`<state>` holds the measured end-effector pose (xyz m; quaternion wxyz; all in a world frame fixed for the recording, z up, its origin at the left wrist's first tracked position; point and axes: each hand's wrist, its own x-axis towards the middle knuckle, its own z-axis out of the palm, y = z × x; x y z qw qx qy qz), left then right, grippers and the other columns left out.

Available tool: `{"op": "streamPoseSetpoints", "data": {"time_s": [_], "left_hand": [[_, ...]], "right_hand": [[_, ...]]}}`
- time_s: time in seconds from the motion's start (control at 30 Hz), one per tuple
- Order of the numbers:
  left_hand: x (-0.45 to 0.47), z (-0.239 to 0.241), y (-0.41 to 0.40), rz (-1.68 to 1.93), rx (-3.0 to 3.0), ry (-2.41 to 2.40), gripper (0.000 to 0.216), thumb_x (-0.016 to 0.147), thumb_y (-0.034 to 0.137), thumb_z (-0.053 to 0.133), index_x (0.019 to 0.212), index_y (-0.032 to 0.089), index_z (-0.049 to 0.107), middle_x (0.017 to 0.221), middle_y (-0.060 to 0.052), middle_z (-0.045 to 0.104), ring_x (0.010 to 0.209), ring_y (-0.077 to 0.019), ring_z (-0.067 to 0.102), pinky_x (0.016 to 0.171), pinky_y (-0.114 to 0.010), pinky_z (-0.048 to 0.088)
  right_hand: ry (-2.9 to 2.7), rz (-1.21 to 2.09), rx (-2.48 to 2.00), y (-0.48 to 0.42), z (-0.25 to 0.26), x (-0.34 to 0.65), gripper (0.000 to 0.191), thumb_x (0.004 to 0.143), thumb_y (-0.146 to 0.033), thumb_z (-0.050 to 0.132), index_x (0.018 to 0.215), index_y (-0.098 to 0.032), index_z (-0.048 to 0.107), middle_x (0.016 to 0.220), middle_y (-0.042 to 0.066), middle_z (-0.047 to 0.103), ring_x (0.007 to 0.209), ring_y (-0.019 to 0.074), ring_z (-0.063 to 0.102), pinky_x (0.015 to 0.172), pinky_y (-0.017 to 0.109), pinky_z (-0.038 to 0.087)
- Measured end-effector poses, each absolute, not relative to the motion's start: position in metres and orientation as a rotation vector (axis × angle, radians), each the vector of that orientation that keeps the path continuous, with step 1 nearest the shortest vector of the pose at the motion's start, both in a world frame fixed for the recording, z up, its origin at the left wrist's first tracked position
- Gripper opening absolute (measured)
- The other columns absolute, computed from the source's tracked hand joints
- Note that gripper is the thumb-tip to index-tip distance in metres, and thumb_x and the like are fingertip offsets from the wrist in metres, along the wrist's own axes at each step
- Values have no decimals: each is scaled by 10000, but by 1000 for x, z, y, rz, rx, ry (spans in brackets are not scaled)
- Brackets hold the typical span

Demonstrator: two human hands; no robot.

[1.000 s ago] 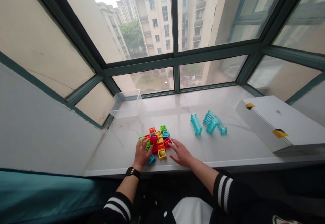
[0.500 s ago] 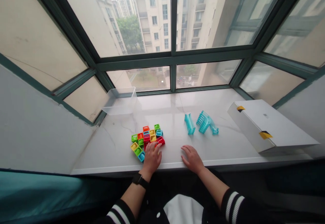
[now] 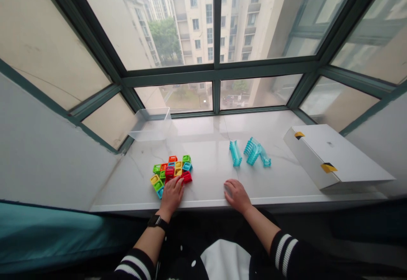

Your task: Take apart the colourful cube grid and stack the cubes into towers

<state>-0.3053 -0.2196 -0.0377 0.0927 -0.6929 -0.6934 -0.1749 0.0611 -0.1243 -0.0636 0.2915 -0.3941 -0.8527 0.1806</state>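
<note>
My left hand lies against the near side of a cluster of small square plastic blocks in red, yellow, green, orange and blue. Its fingers are stretched forward over the red ones and hide part of them; none is lifted. My right hand rests on the white sill by the front edge, fingers loosely bent and apart, with nothing in it. Beyond it lie a straight clear-blue ribbed plastic piece and curved clear-blue ribbed pieces, apart from the hand.
A clear plastic bin stands at the back left against the window frame. On the right sits a white box with yellow-and-black tape tabs. The marble-look sill ends at a front edge before my body; windows enclose it behind.
My left hand has moved left, and the cluster of blocks has slid left with it. My right hand stays by the front edge, nearly still. The view has shifted slightly.
</note>
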Motion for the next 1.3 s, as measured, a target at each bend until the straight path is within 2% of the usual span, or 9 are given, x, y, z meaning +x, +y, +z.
{"op": "streamPoseSetpoints", "data": {"time_s": [0.2, 0.47, 0.77, 0.87, 1.0, 1.2, 1.3], "left_hand": [[-331, -37, -228, -405, -1961, -2104, 448, 1033, 447, 522, 1434, 286, 644, 1403, -137, 657, 1269, -336, 606, 1122, -515, 430], [-330, -41, -224, -454, -1869, -2127, 400, 1004, 513, 563, 1257, 249, 726, 1368, -152, 657, 1251, -347, 598, 1134, -535, 403], [-320, -28, -225, -546, -1851, -2089, 302, 965, 481, 620, 1092, 223, 712, 1305, -168, 656, 1209, -357, 605, 1137, -580, 404], [-289, -21, -228, -666, -1941, -2017, 283, 963, 405, 626, 1174, 221, 675, 1322, -155, 655, 1283, -348, 574, 1219, -595, 341], [-227, -28, -221, -763, -2247, -1935, 284, 999, 313, 559, 1262, 242, 637, 1331, -123, 657, 1297, -292, 581, 1209, -510, 405], [-184, -56, -196, -712, -2200, -2047, 387, 1015, 333, 529, 1371, 205, 611, 1442, -162, 614, 1365, -333, 546, 1211, -570, 395], [-186, -59, -193, -685, -2192, -2085, 388, 1021, 338, 520, 1369, 200, 623, 1437, -160, 621, 1364, -336, 546, 1201, -555, 407]], "right_hand": [[-2270, 484, -1043, -125, -58, 60, 284, 915, -211, 611, 1186, -225, 697, 1231, 128, 678, 1210, 306, 602, 1100, 497, 488], [-2272, 461, -1058, -126, -53, 59, 245, 905, -196, 621, 1128, -223, 719, 1212, 127, 683, 1198, 300, 609, 1088, 491, 496], [-2274, 462, -1065, -127, -51, 58, 237, 903, -181, 624, 1120, -222, 711, 1197, 119, 679, 1186, 289, 606, 1092, 473, 491], [-2277, 464, -1073, -127, -50, 58, 227, 906, -184, 625, 1114, -220, 707, 1196, 119, 674, 1184, 291, 602, 1091, 469, 486], [-2283, 458, -1078, -127, -51, 58, 223, 900, -183, 627, 1103, -226, 708, 1189, 117, 674, 1180, 293, 600, 1082, 465, 488], [-2280, 456, -1075, -125, -51, 57, 230, 899, -173, 627, 1106, -231, 710, 1193, 113, 672, 1183, 287, 598, 1085, 457, 491], [-2277, 453, -1077, -125, -53, 57, 234, 898, -174, 634, 1109, -232, 714, 1195, 113, 673, 1183, 285, 599, 1086, 459, 493]]}}
